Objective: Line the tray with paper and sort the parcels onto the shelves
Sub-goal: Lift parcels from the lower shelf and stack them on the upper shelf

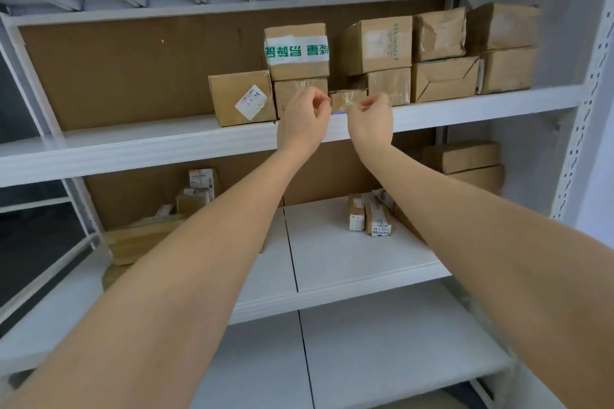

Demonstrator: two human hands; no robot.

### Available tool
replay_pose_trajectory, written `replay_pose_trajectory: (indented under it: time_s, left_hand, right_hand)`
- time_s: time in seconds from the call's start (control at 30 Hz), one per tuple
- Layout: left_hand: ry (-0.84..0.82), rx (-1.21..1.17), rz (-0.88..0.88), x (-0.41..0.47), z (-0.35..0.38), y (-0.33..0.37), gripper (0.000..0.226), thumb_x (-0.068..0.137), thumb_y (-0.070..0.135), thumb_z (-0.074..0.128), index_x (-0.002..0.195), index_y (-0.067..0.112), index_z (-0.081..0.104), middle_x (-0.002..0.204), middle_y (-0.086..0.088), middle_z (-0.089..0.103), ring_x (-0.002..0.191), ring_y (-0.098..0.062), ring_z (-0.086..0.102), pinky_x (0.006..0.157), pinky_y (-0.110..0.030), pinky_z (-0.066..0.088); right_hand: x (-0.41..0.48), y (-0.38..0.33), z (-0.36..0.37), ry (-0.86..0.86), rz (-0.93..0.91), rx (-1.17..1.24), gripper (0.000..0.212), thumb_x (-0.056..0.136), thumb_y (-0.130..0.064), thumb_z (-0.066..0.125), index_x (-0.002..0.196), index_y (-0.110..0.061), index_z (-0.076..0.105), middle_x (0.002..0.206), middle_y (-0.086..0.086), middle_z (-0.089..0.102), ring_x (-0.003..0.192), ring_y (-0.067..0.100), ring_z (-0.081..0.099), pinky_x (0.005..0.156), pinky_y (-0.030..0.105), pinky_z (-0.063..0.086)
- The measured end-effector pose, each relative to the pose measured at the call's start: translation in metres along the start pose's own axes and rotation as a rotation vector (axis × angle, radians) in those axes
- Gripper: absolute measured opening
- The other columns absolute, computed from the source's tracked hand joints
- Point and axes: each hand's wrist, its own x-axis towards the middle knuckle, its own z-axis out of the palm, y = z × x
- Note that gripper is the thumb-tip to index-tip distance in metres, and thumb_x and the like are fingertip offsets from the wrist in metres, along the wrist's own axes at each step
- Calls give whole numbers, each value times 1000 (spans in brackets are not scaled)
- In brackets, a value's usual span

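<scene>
A small flat cardboard parcel [347,100] sits on the upper shelf [166,139], in the gap between two stacks of boxes. My left hand [304,119] is at its left end and my right hand [372,119] is at its right end. Both have curled fingers that pinch the parcel's edges. A box with green-printed tape [296,51] stands on another box just behind my left hand. A labelled box [242,98] stands to the left of it. No tray or paper is in view.
More cardboard boxes [442,53] are stacked along the right of the upper shelf. The middle shelf [349,262] holds small labelled packets [368,217], flat parcels at the left [143,236] and boxes at the back right [465,163]. A perforated upright [588,109] bounds the right side.
</scene>
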Motion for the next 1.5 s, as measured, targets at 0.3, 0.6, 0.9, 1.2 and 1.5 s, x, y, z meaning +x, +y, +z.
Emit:
replay_pose_trajectory:
  time_s: [0.3, 0.6, 0.9, 1.2, 1.5]
  left_hand:
    - [-222, 65, -155, -79, 22, -68, 27, 99, 26, 40, 98, 15, 64, 97, 2, 63, 86, -17, 58, 69, -31, 46]
    - [-576, 193, -526, -89, 35, -181, 37, 97, 34, 48, 128, 13, 52, 130, -12, 48, 113, -29, 54, 94, -36, 46]
    - [-662, 152, -712, -66, 40, -305, 60, 93, 36, 55, 142, 7, 36, 144, -16, 39, 129, -33, 43, 104, -44, 42]
    - [-651, 202, -831, -46, 49, -376, 53, 93, 35, 54, 137, 8, 41, 137, -15, 47, 121, -31, 51, 95, -37, 49]
    - [-724, 368, -931, -41, 62, -415, 50, 88, 46, 50, 122, 11, 55, 126, -14, 54, 117, -33, 50, 99, -43, 44]
  right_hand:
    - [-49, 74, 29, -131, 104, -176, 16, 94, -18, 57, 101, -24, 44, 116, 5, 55, 99, 19, 56, 78, 27, 51]
    - [-63, 122, 109, -241, 227, -263, 17, 93, -20, 56, 102, -25, 43, 121, 7, 52, 109, 25, 52, 86, 36, 52]
    - [-71, 152, 223, -328, 406, -355, 47, 93, -24, 57, 137, -14, 42, 140, 13, 38, 126, 33, 40, 105, 43, 41]
    - [-81, 164, 297, -549, 701, -289, 91, 86, -60, 60, 154, -17, 18, 156, 11, 24, 136, 37, 35, 106, 48, 40]
    - [-85, 176, 338, -716, 791, -275, 73, 97, -58, 41, 151, -10, 29, 151, 18, 37, 134, 41, 39, 103, 53, 41]
